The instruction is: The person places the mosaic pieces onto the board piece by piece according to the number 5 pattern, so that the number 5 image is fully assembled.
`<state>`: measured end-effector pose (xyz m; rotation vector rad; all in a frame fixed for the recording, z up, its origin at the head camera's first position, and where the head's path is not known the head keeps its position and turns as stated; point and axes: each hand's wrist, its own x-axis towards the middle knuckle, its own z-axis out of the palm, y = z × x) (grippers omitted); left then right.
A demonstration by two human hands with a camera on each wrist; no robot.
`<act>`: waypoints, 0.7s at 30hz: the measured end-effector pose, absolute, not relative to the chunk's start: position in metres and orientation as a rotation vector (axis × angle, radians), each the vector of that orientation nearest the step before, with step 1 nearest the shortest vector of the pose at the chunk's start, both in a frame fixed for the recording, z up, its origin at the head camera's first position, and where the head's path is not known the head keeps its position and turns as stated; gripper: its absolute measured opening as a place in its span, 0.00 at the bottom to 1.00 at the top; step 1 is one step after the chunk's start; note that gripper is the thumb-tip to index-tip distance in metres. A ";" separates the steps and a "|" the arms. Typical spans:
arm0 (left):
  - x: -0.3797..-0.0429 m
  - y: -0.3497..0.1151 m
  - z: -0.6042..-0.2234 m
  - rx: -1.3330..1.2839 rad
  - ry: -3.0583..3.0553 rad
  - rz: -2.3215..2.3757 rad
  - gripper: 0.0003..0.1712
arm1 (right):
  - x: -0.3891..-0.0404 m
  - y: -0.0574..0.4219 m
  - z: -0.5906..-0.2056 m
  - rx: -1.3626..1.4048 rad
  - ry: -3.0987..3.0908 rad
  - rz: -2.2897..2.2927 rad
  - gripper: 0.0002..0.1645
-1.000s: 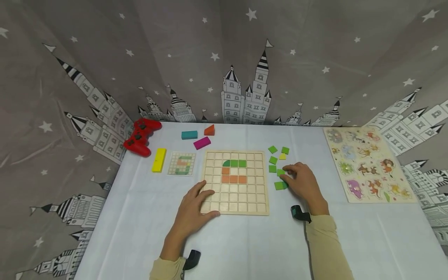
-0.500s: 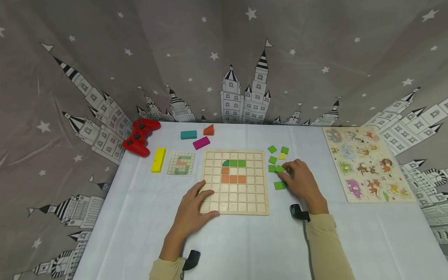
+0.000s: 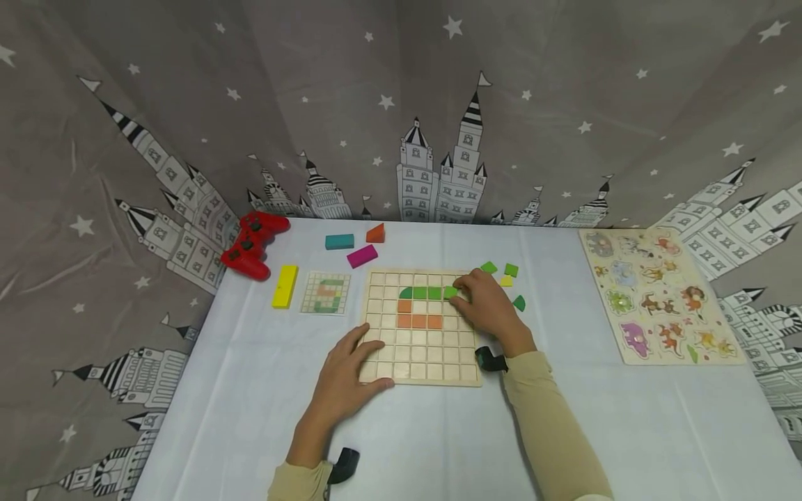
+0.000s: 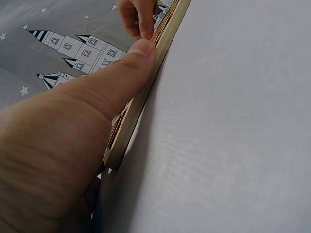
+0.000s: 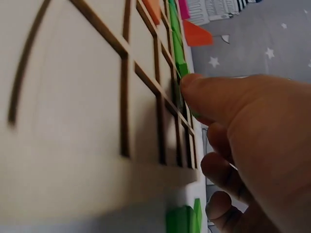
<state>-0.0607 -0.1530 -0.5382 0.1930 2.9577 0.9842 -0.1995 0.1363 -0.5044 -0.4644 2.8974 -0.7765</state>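
The pale wood board [image 3: 419, 353], patterned in squares, bears green tiles [image 3: 435, 293] and orange tiles [image 3: 419, 321]. The grey curtain [image 3: 351, 104] shows white stars [image 3: 453, 27] and black-and-white castles [image 3: 416, 177].

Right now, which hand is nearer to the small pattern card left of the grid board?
Left. The left hand is off the near side of the pattern card; the right hand is farther off, to the card's right, across the grid board.

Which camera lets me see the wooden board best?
The head view: it shows nearly the whole wooden board from above. The left wrist view shows mostly its edge, side-on; the right wrist view shows only part, very close.
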 end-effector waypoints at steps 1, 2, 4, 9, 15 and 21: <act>-0.061 -0.153 -0.538 0.195 2.960 0.980 0.41 | -0.201 0.134 -0.506 -0.471 2.902 -0.751 0.22; -0.061 -0.153 -0.538 0.195 2.959 0.983 0.41 | -0.202 0.131 -0.507 -0.470 2.907 -0.743 0.22; -0.061 -0.152 -0.538 0.194 2.960 0.984 0.41 | -0.202 0.129 -0.507 -0.462 2.924 -0.709 0.21; -0.060 -0.152 -0.537 0.186 2.957 0.986 0.41 | -0.201 0.127 -0.504 -0.439 2.958 -0.655 0.20; -0.061 -0.153 -0.536 0.197 2.959 0.991 0.41 | -0.200 0.126 -0.500 -0.434 2.947 -0.675 0.19; -0.061 -0.153 -0.535 0.197 2.956 0.998 0.41 | -0.200 0.124 -0.500 -0.432 2.939 -0.678 0.19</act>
